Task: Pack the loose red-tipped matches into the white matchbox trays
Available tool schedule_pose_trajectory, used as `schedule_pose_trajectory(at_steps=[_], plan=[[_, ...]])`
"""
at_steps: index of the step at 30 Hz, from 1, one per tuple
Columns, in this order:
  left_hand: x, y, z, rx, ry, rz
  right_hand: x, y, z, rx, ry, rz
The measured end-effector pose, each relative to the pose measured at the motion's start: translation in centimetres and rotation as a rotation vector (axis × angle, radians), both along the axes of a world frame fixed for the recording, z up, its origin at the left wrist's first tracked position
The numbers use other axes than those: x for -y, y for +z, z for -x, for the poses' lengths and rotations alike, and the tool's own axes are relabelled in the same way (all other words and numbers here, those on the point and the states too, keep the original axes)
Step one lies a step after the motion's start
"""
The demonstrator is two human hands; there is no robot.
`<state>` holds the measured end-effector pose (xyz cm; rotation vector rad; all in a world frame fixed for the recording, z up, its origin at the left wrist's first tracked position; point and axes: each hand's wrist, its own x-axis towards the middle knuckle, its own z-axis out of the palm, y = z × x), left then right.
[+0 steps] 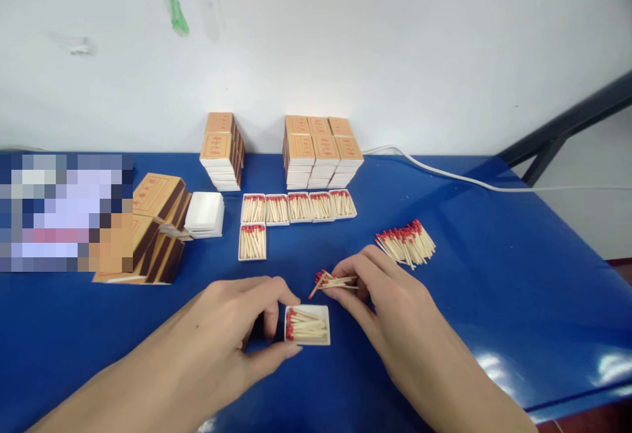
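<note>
A small white matchbox tray (320,339) lies on the blue table with matches (307,324) in it, their red heads to the left. My left hand (241,318) grips this tray at its left end, index finger at the far side and thumb at the near side. Just above and to the right of the tray, my right hand (378,288) pinches a small bunch of matches (336,281), red heads pointing left, one of them slanting down. Beyond that hand rests a loose pile of red-headed matches (407,244).
Several match-filled trays (289,208) form a row, with one more filled tray (252,242) in front. Stacks of matchboxes (323,150) stand near the wall. On the left are empty white trays (204,212) and matchbox sleeves (158,199). A white cable (444,175) crosses the back right.
</note>
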<state>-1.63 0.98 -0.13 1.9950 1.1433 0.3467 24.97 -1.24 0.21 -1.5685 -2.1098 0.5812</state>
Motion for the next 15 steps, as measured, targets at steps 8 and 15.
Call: schedule_pose_trajectory(at_steps=[8,15], plan=[[-0.4,-0.5,-0.4,0.055,0.063,-0.108,-0.2,0.2,-1.8,0.138,0.043,-0.075],[0.1,-1.1,-0.5,0.043,0.04,-0.22,-0.4,0.4,-3.2,0.088,-0.034,-0.018]])
